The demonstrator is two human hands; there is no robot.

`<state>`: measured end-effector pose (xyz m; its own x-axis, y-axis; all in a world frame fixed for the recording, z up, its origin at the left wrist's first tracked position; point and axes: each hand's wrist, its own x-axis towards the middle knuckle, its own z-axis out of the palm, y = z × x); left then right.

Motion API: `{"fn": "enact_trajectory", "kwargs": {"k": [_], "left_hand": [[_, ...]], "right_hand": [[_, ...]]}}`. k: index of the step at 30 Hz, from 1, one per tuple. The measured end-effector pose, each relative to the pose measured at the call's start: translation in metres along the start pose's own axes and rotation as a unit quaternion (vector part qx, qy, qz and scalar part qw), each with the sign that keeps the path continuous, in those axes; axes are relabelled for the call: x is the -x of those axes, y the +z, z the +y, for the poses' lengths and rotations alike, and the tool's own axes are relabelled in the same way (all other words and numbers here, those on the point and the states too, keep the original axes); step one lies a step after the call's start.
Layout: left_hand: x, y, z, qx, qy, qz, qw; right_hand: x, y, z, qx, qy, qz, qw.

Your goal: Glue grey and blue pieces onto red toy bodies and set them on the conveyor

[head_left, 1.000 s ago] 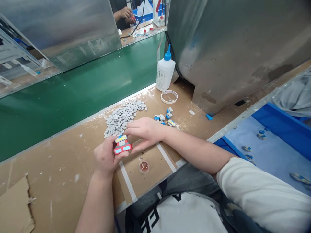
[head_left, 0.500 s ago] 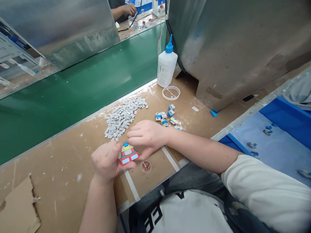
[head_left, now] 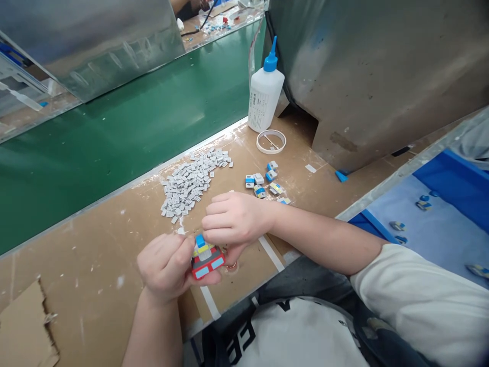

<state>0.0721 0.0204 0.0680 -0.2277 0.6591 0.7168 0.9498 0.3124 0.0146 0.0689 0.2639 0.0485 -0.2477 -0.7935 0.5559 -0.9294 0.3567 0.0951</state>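
Toy block figure, red base with blue windows and a yellow-and-blue top, sits above the tabletop, just near side of the grey chip pile; left hand curls shut around its base, right hand pinches the small blue top piece. Risk, as I judge it: pressing off-centre could seat that piece crooked or pop it loose toward the pile. A slipping grip could also knock the glue dish just right of the figure.

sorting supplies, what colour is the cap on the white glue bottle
Blue: the cap on the glue bottle is bright blue, seen clearly in the head view.
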Motion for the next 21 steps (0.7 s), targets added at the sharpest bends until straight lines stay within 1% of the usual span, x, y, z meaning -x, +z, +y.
{"fn": "enact_trajectory", "kwargs": {"k": [3, 5, 10, 17, 21], "left_hand": [[0.0006, -0.0025, 0.0014, 0.000, 0.022, 0.001, 1.000], [0.0014, -0.0033, 0.0020, 0.004, 0.031, 0.004, 1.000], [0.0017, -0.0029, 0.0021, 0.010, 0.037, 0.003, 0.999], [-0.0010, -0.0027, 0.0014, 0.017, 0.007, -0.012, 1.000], [-0.0009, -0.0025, 0.0018, 0.015, -0.001, -0.012, 1.000]], "right_hand": [[-0.0005, -0.0030, -0.0021, 0.014, 0.000, 0.037, 0.999], [-0.0006, -0.0042, -0.0024, 0.020, -0.011, 0.048, 0.999], [0.0003, -0.0044, -0.0008, 0.020, -0.024, 0.045, 0.998], [0.0000, -0.0040, 0.0007, 0.003, -0.009, 0.020, 1.000], [-0.0004, -0.0038, 0.0010, 0.001, -0.005, 0.009, 1.000]]}}
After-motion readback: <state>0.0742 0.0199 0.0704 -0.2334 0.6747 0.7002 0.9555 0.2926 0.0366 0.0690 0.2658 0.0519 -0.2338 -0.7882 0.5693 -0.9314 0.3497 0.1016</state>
